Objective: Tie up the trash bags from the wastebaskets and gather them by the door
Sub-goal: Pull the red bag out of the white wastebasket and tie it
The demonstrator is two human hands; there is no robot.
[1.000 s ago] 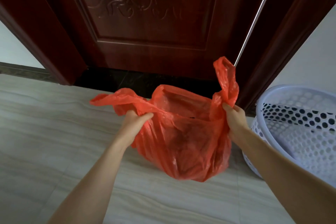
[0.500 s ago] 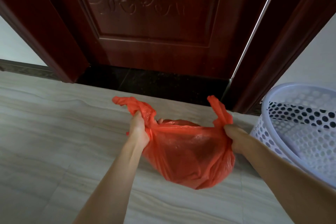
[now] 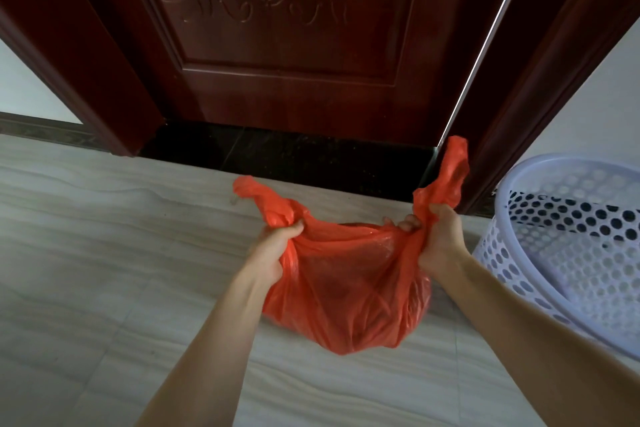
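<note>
A thin red trash bag (image 3: 349,298) hangs just above the pale floor in front of the dark wooden door (image 3: 287,38). My left hand (image 3: 273,250) is shut on the bag's left handle, whose loose end sticks out up and to the left. My right hand (image 3: 438,239) is shut on the right handle, whose end stands up toward the door frame. The bag's mouth is stretched nearly flat between the two hands. Its contents show only as a dim dark shape through the plastic.
A white perforated plastic wastebasket (image 3: 568,253) stands at the right, close to my right forearm, with no bag in it. A black threshold strip (image 3: 287,152) runs along the door's foot. Pale tiled floor (image 3: 104,270) spreads to the left.
The bag has been lowered and its mouth pulled shut and taut. My hands have moved apart, and the handle ends now stick out beyond both fists.
</note>
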